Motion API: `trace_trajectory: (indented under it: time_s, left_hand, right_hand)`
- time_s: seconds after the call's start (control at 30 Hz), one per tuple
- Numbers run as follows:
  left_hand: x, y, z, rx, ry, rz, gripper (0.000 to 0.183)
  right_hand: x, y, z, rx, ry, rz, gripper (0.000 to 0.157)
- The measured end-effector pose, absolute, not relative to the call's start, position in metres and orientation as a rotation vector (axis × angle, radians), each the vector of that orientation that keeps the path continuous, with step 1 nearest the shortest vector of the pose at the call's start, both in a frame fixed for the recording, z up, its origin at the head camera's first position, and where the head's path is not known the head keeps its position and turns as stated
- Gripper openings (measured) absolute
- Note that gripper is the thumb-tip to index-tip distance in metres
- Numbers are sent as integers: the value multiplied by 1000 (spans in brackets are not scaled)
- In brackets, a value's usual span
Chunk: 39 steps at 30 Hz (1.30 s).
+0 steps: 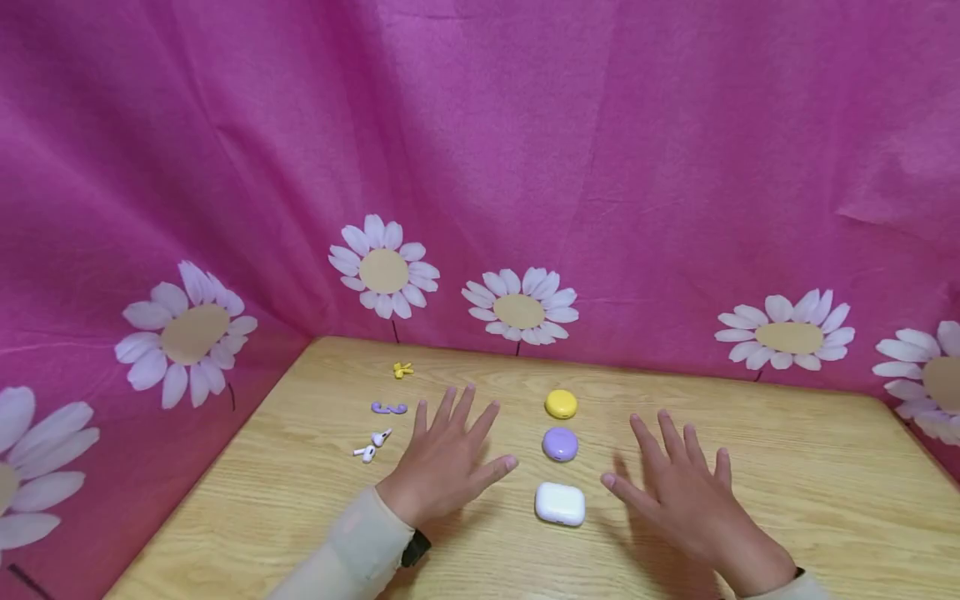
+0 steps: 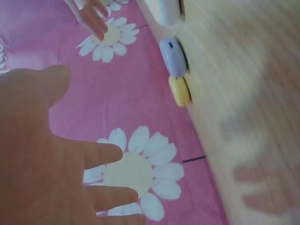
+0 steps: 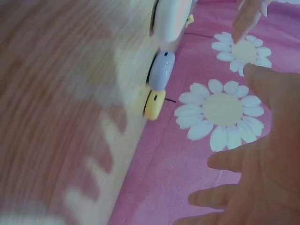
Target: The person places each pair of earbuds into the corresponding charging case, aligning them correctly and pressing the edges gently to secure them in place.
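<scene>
My left hand (image 1: 447, 454) hovers palm down over the table, fingers spread, between the earbuds and the cases. My right hand (image 1: 686, 492) is spread the same way to the right of the cases. Neither holds anything. Between them three earbud cases stand in a column: a yellow case (image 1: 561, 404) at the back, a purple case (image 1: 560, 444) in the middle, a white case (image 1: 560, 504) nearest me. Left of my left hand lie three pairs: yellow earbuds (image 1: 402, 370), purple earbuds (image 1: 389, 408) and white earbuds (image 1: 369, 447). All the cases look closed.
The wooden table (image 1: 825, 467) runs back to a pink cloth (image 1: 637, 167) printed with white daisies, which hangs behind it and along the sides. Both hands cast shadows on the wood.
</scene>
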State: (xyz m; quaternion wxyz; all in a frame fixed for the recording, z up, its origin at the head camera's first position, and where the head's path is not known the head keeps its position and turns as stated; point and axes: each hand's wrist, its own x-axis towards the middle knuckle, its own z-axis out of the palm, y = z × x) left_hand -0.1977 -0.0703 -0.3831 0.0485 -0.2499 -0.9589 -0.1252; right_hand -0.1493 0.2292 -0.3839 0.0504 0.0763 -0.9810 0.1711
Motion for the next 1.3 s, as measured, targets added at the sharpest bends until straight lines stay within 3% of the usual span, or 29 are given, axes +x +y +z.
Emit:
trace_trajectory:
  time_s: [0.3,0.6,1.03,1.3]
  left_hand:
    - [-195,-63,-384,-887,-3036,-868,75]
    - [-196,-56,-389,-937,-2993,-1280,63]
    - [-191,-43,-399,-643,-2959,-1967,55]
    - [-189,-40,-405,-564,-2836,-2304,60]
  right_hand:
    - [-147,218,-384,373,-2951,793,74]
    - [-148,209,-386,273,-3019,1071,66]
    - [-151,203,-394,305,-2962,1437,41]
    - [-154,200,-403,295,-2853,1843,44]
